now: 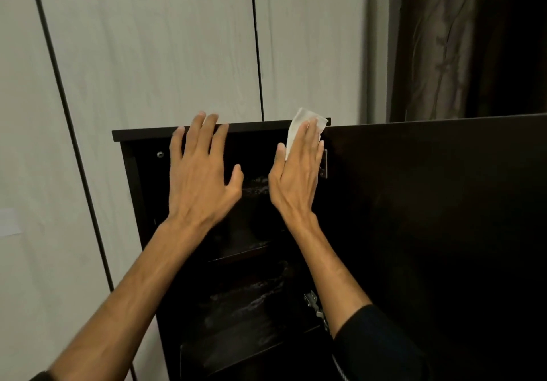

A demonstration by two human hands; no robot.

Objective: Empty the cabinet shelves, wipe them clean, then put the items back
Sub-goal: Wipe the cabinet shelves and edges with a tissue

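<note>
A dark brown cabinet (pixel 139 185) stands open in front of me, its door (pixel 429 209) swung out to the right. Several dim shelves (pixel 239 253) show inside; what lies on them is too dark to tell. My left hand (pixel 201 173) is spread flat, fingertips over the cabinet's top edge (pixel 142 134). My right hand (pixel 299 170) presses a white wipe (pixel 299 121) against the top edge near the hinge side, fingers straight and together.
Pale wood-grain wardrobe panels (pixel 154 49) with thin dark gaps rise behind the cabinet. A dark curtain (pixel 438 43) hangs at the upper right. Metal hinges (pixel 324 163) sit on the door's inner side.
</note>
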